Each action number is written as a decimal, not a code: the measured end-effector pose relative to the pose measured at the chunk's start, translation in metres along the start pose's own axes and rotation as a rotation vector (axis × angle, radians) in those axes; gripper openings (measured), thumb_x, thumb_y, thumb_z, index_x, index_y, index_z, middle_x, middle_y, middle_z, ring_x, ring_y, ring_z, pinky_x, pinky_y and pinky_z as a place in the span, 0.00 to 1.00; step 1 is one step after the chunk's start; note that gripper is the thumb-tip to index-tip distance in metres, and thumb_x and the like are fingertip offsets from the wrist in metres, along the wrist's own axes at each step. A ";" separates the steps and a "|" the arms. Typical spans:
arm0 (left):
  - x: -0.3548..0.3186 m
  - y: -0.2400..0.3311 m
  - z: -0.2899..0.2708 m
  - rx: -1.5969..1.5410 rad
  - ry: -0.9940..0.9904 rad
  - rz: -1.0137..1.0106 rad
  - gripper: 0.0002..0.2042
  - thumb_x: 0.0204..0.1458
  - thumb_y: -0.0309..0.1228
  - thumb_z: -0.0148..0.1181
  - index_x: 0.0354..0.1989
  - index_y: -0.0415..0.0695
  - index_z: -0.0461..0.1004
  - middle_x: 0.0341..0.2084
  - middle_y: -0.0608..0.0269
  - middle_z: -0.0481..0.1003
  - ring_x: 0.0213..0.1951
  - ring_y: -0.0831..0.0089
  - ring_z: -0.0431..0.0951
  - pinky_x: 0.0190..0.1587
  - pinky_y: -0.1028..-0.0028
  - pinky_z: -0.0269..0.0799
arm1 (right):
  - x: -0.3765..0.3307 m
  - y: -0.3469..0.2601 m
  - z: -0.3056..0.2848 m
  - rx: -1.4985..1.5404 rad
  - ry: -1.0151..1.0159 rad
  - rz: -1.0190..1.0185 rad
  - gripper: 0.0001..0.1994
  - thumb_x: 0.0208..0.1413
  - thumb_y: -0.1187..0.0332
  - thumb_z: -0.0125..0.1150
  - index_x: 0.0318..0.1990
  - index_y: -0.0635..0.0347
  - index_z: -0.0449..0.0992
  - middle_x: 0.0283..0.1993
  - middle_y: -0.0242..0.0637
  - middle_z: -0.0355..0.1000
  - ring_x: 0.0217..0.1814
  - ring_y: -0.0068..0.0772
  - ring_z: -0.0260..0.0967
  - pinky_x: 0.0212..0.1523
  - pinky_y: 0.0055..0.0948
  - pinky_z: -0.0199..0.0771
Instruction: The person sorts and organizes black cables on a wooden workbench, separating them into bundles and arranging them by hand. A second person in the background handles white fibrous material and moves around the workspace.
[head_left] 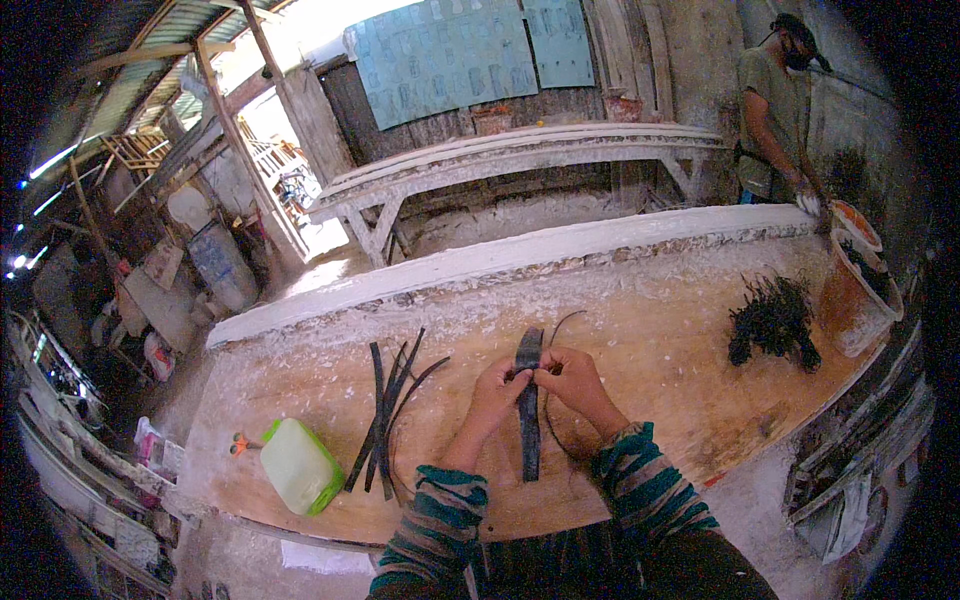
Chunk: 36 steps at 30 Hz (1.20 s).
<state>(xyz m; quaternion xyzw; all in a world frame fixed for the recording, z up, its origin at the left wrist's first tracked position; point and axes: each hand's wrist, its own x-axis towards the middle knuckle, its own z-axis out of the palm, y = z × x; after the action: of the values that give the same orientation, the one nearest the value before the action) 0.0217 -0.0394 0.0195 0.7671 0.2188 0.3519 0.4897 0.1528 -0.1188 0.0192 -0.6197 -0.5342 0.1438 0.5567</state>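
Both my hands meet over the middle of a worn wooden worktable. My left hand and my right hand pinch a long dark flat strip near its upper part. The strip runs upright between them, its lower end pointing toward me. A thin dark strand curls off from it on the right. To the left of my hands lie several loose dark strips in a fanned bundle on the table.
A pale green-edged plastic jug lies at the table's left end, orange-handled scissors beside it. A heap of dark fibres and stacked orange buckets sit at the right. Another person stands at the far right.
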 end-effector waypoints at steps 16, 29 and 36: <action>-0.004 0.004 -0.004 -0.425 -0.063 -0.328 0.07 0.50 0.31 0.52 0.36 0.44 0.71 0.27 0.71 0.68 0.33 0.80 0.68 0.38 0.77 0.63 | 0.003 -0.010 -0.007 -0.002 0.045 0.156 0.07 0.40 0.69 0.59 0.22 0.63 0.71 0.20 0.37 0.68 0.21 0.28 0.65 0.24 0.27 0.65; -0.001 0.006 -0.021 -0.773 -0.131 -0.246 0.11 0.50 0.31 0.52 0.40 0.41 0.70 0.31 0.69 0.73 0.30 0.81 0.72 0.34 0.77 0.69 | 0.005 0.014 -0.007 0.414 -0.160 0.331 0.06 0.44 0.68 0.53 0.31 0.57 0.72 0.24 0.29 0.71 0.14 0.16 0.60 0.13 0.16 0.57; -0.001 0.010 -0.021 -0.795 -0.157 -0.254 0.10 0.50 0.30 0.52 0.40 0.40 0.71 0.29 0.68 0.74 0.29 0.80 0.73 0.32 0.79 0.68 | 0.005 0.005 -0.009 0.576 -0.244 0.416 0.09 0.45 0.70 0.56 0.36 0.57 0.71 0.25 0.26 0.71 0.15 0.14 0.60 0.13 0.14 0.56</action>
<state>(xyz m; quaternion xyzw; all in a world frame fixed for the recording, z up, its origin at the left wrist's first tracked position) 0.0045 -0.0317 0.0335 0.5101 0.1210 0.2864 0.8020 0.1642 -0.1190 0.0201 -0.5113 -0.3970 0.4710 0.5993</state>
